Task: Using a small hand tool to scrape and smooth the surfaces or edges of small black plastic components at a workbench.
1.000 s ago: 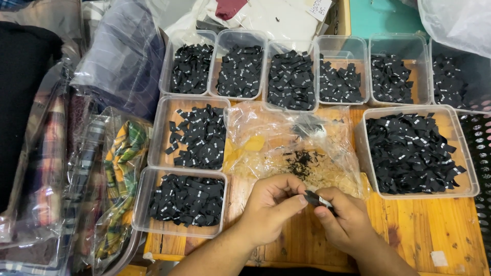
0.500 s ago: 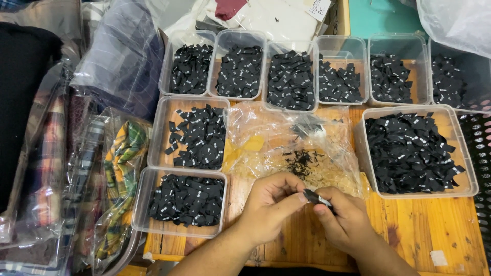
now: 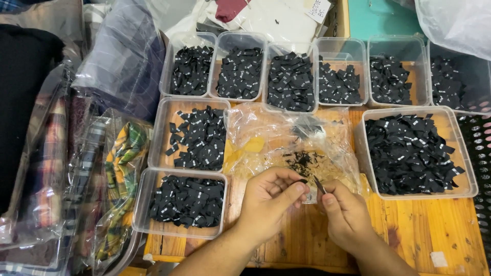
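Observation:
My left hand [image 3: 268,202] and my right hand [image 3: 345,214] meet over the front of a wooden table [image 3: 409,230]. Between their fingertips is a small black fabric label [image 3: 318,184], pinched by my right thumb and forefinger, with my left fingers curled against its other end. Just beyond the hands lies a crumpled clear plastic bag [image 3: 286,143] with black thread scraps [image 3: 303,162] on it.
Several clear plastic tubs of black labels surround the bag: a row at the back [image 3: 291,76], two on the left [image 3: 197,138] [image 3: 184,202], a large one on the right [image 3: 411,153]. Bagged plaid fabrics [image 3: 117,174] pile up at the left edge.
The label has tilted more upright between my fingertips, and my left fingers have curled closer around its end. Both hands stay in the same place.

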